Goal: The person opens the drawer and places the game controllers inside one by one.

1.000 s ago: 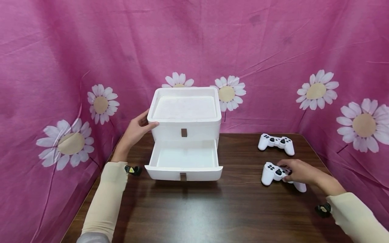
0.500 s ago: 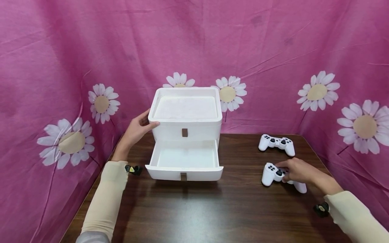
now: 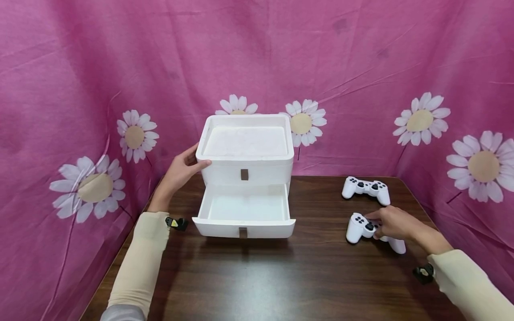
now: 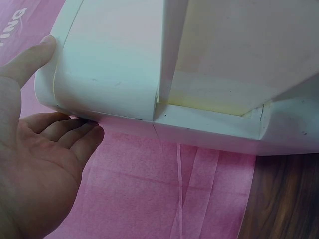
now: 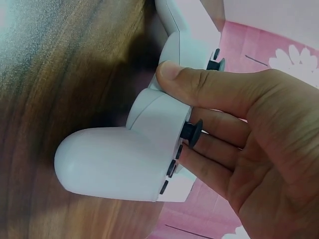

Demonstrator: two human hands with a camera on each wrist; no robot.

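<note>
In the head view a white two-drawer organizer (image 3: 268,171) stands on the table with its lower drawer (image 3: 245,228) pulled out and nothing inside. My left hand (image 3: 180,171) holds the organizer's upper left corner. Its thumb lies on the front while the fingers reach round the side, as the left wrist view also shows. To the right, my right hand (image 3: 395,224) grips the middle of a white game controller (image 3: 355,228). In the right wrist view the thumb presses the controller's near edge between its handles, with fingers beyond the thumbsticks. Whether the controller touches the table, I cannot tell.
A second white game controller (image 3: 366,189) lies behind the held one, near the table's back right. Pink cloth (image 3: 345,53) with daisies hangs behind and at both sides of the brown wooden table (image 3: 313,276). The organizer's top is a shallow tray (image 3: 248,142).
My right wrist has shifted slightly left and up while the hand stays at the same controller. The left hand, organizer and rear controller look unmoved.
</note>
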